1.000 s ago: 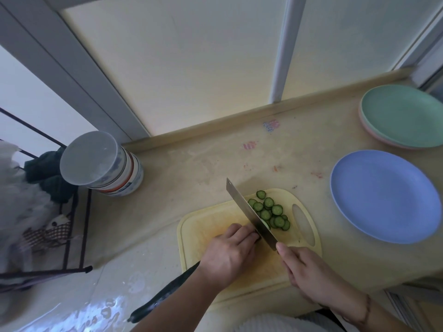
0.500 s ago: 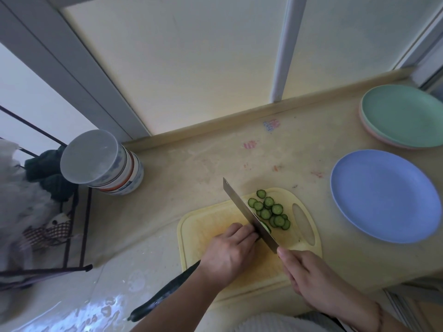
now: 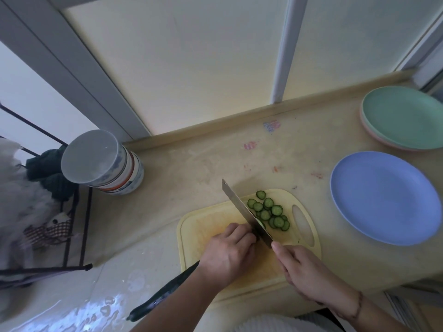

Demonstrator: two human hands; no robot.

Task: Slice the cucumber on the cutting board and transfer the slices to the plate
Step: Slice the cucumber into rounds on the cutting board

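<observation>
**Q:** What hazard does this moment present?

**A:** The left hand (image 3: 229, 254) is curled down on the cucumber (image 3: 165, 292), fingertips just beside the knife (image 3: 247, 213) blade. The right hand (image 3: 303, 271) is closed around the knife handle. If the blade drifts toward the knuckles, or the cucumber rolls under the grip, a finger is likely to be cut. The slices (image 3: 269, 212) lie close to the cutting board (image 3: 203, 226) handle hole and could be pushed off the edge.

**Q:** How does the cucumber lie?

**A:** Its long axis runs diagonally: the uncut end overhangs the board's near-left edge, above the counter (image 3: 191, 173), and the cut end points up-right under the blade, toward the slices. The blue plate (image 3: 383, 197) stands well apart at right, holding no slices.
</observation>
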